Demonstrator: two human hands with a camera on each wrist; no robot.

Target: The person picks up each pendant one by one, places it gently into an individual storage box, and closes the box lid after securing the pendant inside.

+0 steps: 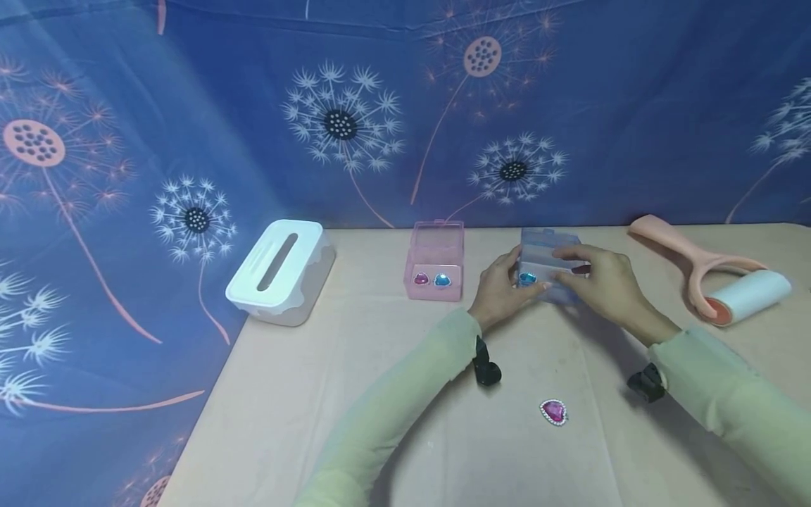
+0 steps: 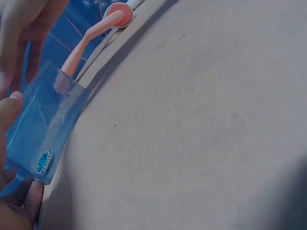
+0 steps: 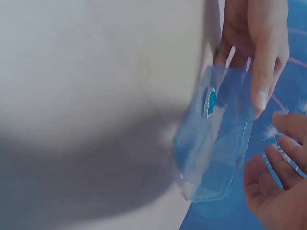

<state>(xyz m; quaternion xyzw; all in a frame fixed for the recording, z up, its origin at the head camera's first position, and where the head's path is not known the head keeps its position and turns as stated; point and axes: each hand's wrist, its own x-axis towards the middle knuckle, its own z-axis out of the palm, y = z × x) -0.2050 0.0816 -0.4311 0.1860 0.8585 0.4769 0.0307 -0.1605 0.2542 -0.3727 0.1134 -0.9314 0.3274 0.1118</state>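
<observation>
A clear blue plastic box [image 1: 550, 241] with its lid raised holds a blue heart-shaped gem [image 1: 527, 279] at its left end. My left hand [image 1: 498, 290] grips that end of the box, the thumb across its front. My right hand [image 1: 602, 278] is at the box's right side with fingers loosely bent; in the right wrist view these fingers [image 3: 283, 158] stand apart from the box wall and show nothing between them. Left of my hands is an open pink box [image 1: 434, 290] with a pink gem [image 1: 421, 279] and a blue gem [image 1: 442, 280] in it.
A pink heart gem [image 1: 554, 412] with a beaded rim lies on the table [image 1: 469, 451] nearer to me. A white lidded container [image 1: 281, 271] stands at the left. At the right is a lint roller [image 1: 754, 296] with a peach handle. A blue patterned cloth [image 1: 405, 127] hangs behind.
</observation>
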